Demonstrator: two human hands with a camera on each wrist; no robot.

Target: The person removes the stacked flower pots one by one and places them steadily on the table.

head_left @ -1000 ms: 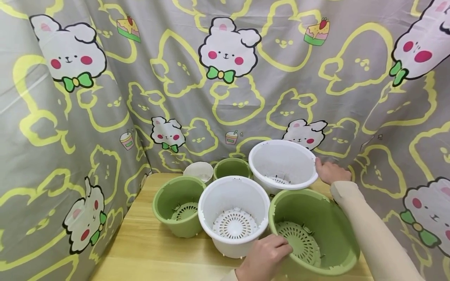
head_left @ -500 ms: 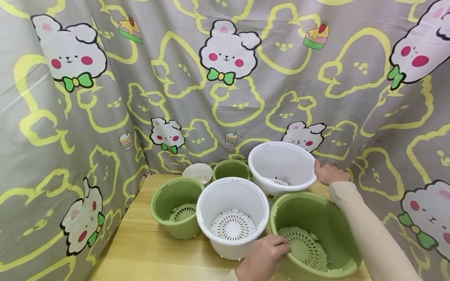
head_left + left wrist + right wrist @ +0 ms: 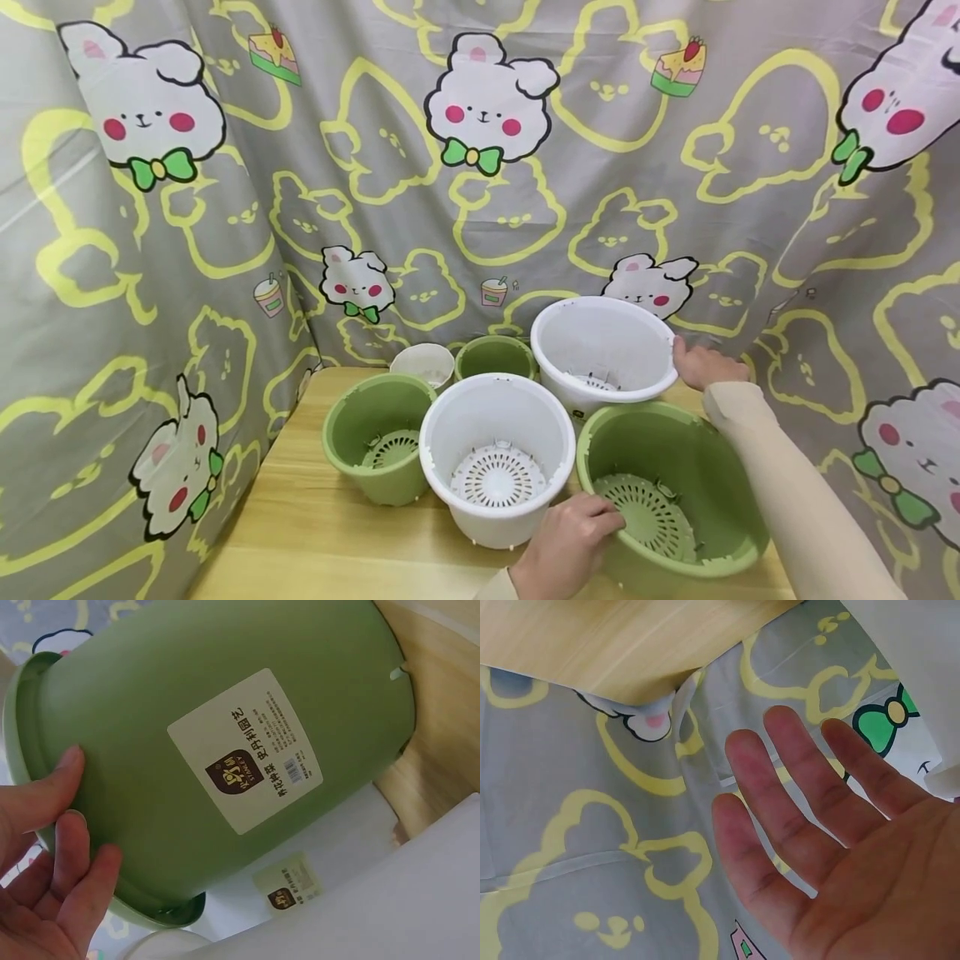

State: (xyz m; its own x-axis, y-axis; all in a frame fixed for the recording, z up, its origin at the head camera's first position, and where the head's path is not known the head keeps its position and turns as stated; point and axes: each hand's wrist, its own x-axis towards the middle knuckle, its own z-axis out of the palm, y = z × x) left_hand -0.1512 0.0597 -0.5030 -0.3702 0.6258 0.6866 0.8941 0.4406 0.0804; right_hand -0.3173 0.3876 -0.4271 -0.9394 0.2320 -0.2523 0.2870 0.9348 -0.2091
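Note:
In the head view my left hand (image 3: 567,546) pinches the near-left rim of the large green flower pot (image 3: 731,508), which stands at the front right. Its labelled outer wall (image 3: 142,735) fills much of the left wrist view. My right hand (image 3: 708,367) touches the right rim of the large white flower pot (image 3: 607,346) behind it. In the right wrist view that hand's fingers (image 3: 780,802) extend loosely beside the pot, and the thumb is hidden. A medium white flower pot (image 3: 498,521) with a slotted bottom is left of the large green one.
Further left stands a medium green flower pot (image 3: 386,483). A small white pot (image 3: 422,358) and a small green pot (image 3: 495,358) are at the back, partly hidden. All stand on a wooden table (image 3: 300,533). Patterned curtains (image 3: 487,217) close off the back and both sides.
The hands and pots hold nearly the same places. Only the head view has shifted slightly.

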